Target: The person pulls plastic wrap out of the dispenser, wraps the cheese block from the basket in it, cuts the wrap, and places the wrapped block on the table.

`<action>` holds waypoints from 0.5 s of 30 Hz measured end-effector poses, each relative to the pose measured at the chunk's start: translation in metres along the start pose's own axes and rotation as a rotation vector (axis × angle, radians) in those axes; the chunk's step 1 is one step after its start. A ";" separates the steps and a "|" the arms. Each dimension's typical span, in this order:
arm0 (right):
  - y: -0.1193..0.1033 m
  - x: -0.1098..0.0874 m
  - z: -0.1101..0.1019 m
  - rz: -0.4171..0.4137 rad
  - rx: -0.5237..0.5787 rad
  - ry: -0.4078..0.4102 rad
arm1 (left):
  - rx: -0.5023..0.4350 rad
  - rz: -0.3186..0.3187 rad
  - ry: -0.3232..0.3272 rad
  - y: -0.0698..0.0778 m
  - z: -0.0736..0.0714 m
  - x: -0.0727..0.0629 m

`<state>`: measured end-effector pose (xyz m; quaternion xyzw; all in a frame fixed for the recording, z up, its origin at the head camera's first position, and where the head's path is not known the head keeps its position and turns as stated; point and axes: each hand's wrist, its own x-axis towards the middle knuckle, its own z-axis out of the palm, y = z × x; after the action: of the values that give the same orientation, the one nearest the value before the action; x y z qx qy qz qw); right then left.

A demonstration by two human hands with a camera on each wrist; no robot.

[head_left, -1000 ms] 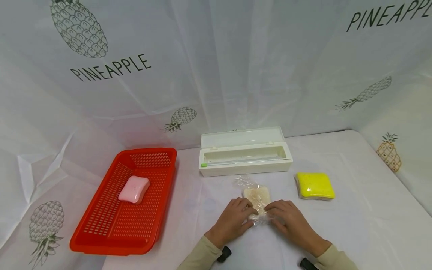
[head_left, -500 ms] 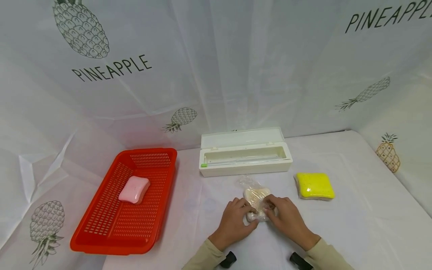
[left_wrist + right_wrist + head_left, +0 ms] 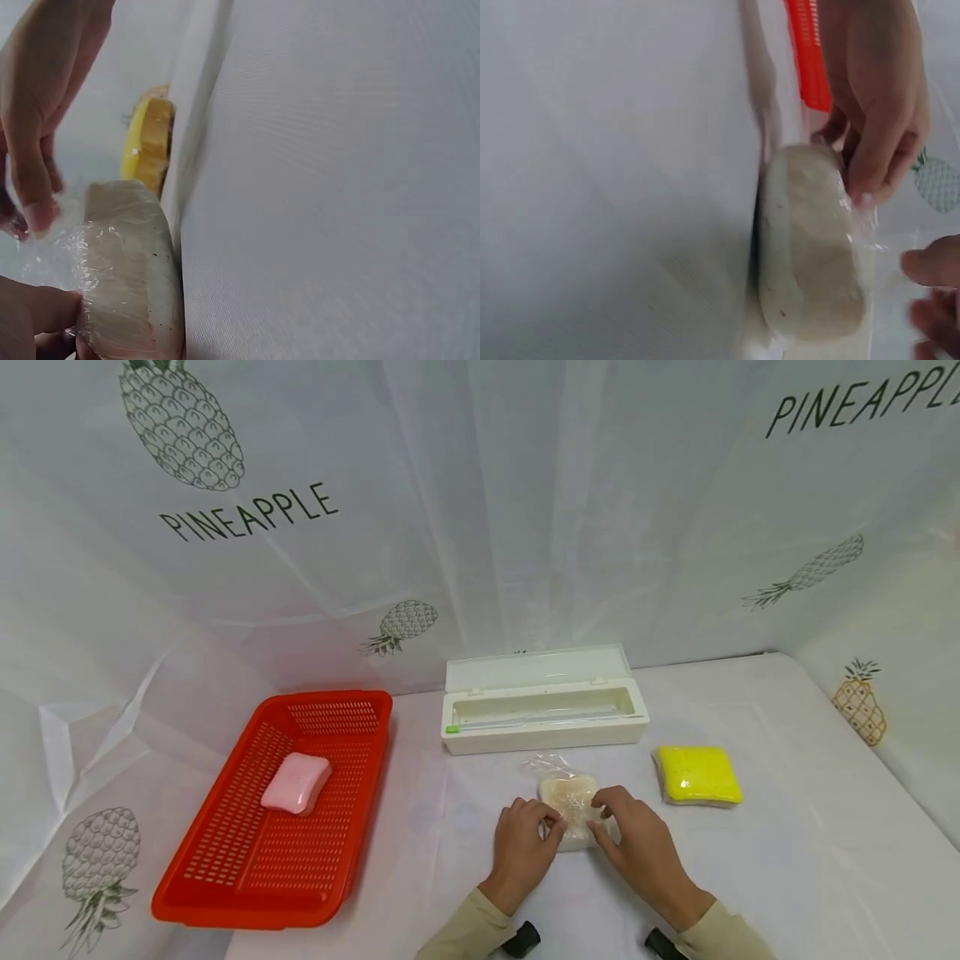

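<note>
A cream sponge point(image 3: 568, 795) in clear cling film lies on the table in the head view. Its crinkled film point(image 3: 94, 262) covers the top and side in the left wrist view. My left hand point(image 3: 521, 847) is at the sponge's left edge, thumb and forefinger pinching the film. On the other side is my right hand point(image 3: 641, 843), its thumb and forefinger bent but spread apart, close over the film. The right wrist view shows a gap between the right thumb point(image 3: 934, 262) and the blurred fingers below it. Loose film sticks out past the sponge's far edge.
An open white cling film box point(image 3: 546, 735) with a green slider stands behind the sponge. A yellow sponge point(image 3: 699, 775) lies to the right. At left, a red basket point(image 3: 262, 902) holds a pink sponge point(image 3: 296, 782). Pineapple-printed cloth point(image 3: 510, 527) hangs behind.
The right hand's fingertips have drawn back from the middle of the sponge and spread, uncovering more of it. The left thumb and forefinger have come together on the film.
</note>
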<state>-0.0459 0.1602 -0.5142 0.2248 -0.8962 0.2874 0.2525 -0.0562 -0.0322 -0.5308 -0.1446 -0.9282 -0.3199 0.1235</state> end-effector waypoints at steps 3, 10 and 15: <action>-0.003 -0.005 0.000 -0.173 0.024 0.068 | -0.010 -0.010 0.009 0.002 0.001 0.000; 0.000 -0.015 0.005 -0.320 -0.026 -0.058 | -0.044 -0.032 -0.007 0.002 0.001 0.003; 0.011 -0.019 0.008 -0.277 -0.137 -0.154 | 0.118 0.150 -0.053 0.003 -0.006 0.001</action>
<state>-0.0395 0.1677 -0.5356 0.3498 -0.8909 0.1697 0.2348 -0.0548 -0.0331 -0.5243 -0.2147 -0.9349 -0.2504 0.1309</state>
